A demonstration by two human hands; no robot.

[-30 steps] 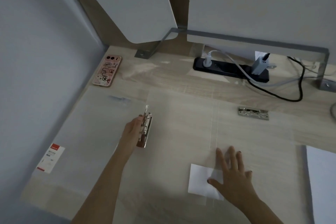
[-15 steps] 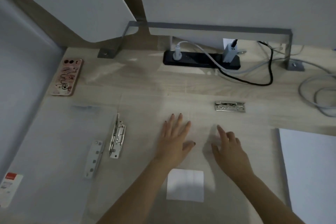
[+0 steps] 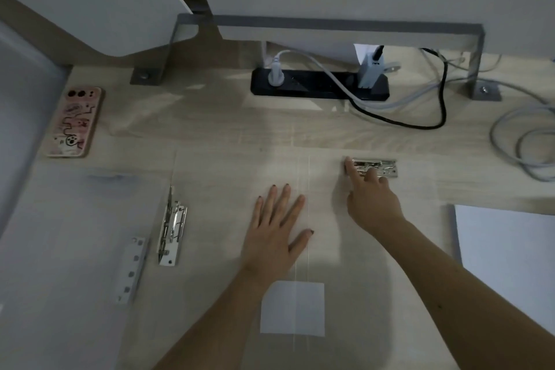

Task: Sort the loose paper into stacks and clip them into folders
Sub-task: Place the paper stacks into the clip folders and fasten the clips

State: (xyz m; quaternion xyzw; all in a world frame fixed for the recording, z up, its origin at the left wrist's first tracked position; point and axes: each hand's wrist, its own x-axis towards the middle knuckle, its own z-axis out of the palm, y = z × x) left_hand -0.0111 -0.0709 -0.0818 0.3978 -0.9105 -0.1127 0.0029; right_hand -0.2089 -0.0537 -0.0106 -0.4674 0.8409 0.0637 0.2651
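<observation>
Left hand (image 3: 276, 231) lies flat and released; right hand (image 3: 372, 204) touches the centre-right clip (image 3: 387, 166), grasp unclear: its spring may pinch fingers.

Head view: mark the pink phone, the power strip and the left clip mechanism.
pink phone (image 3: 75, 123), head view, middle of its patterned back.
power strip (image 3: 312, 87), head view, black top face between the plugs.
left clip mechanism (image 3: 172, 231), head view, middle of its metal levers.
</observation>
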